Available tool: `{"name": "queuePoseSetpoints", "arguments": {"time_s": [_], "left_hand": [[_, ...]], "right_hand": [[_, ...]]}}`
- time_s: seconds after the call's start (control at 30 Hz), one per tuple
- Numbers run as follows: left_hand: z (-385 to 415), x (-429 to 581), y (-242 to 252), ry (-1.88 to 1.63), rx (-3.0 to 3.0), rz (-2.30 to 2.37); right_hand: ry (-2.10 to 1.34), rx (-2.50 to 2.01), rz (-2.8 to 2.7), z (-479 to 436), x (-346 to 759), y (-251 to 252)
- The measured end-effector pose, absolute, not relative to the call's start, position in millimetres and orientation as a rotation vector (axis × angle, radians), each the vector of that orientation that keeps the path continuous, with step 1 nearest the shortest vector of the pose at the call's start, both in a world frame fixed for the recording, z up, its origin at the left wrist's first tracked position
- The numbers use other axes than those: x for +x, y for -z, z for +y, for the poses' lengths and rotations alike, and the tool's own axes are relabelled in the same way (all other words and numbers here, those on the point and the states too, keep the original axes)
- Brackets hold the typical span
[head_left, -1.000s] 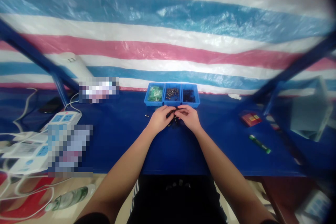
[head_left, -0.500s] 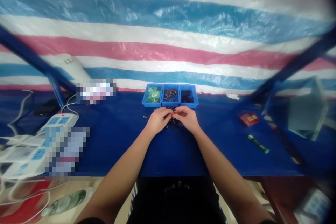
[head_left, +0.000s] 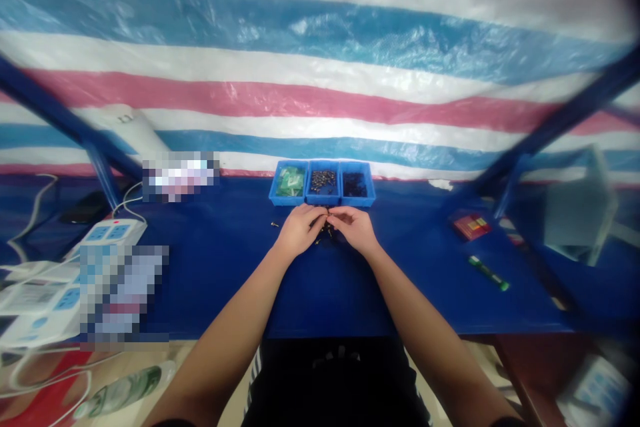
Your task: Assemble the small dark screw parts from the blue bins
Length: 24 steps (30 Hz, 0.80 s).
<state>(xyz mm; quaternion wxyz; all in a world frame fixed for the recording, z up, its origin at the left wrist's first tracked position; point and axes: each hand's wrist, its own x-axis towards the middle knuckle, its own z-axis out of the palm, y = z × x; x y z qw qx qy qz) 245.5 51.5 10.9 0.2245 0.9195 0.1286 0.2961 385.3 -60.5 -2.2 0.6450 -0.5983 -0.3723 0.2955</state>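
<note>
My left hand (head_left: 299, 229) and my right hand (head_left: 353, 227) meet fingertip to fingertip on the blue table (head_left: 225, 280), just in front of three small blue bins. Both pinch a tiny dark part (head_left: 326, 219) between them; its shape is too small to make out. A few more small dark and metal pieces (head_left: 325, 233) lie on the cloth under the fingers. The left bin (head_left: 289, 181) holds green pieces, the middle bin (head_left: 323, 181) holds metal screws, the right bin (head_left: 356, 183) holds dark parts. One loose screw (head_left: 274, 224) lies left of my left hand.
White power strips (head_left: 107, 235) and cables crowd the table's left end. A red box (head_left: 469, 226) and a green pen-like item (head_left: 489, 273) lie to the right, beside a grey box (head_left: 580, 217). Blue frame legs (head_left: 100, 173) slant at both sides. A plastic bottle (head_left: 123, 390) lies on the floor.
The hands have stayed together on the small part, fingers shifting slightly. The view has drifted a little to the right, so everything sits slightly further left.
</note>
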Motion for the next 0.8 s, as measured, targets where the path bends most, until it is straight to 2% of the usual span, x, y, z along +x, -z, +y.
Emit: {"name": "queuePoseSetpoints", "arguments": {"time_s": [0.5, 0.8], "left_hand": [[53.7, 247.0, -4.7, -0.928, 2.546, 0.362], [53.5, 246.8, -7.5, -0.859, 2.582, 0.414]], "right_hand": [[-0.692, -1.375, -0.793, -58.5, 387.3, 6.0], [-0.695, -1.351, -0.821, -57.9, 386.3, 10.2]]}}
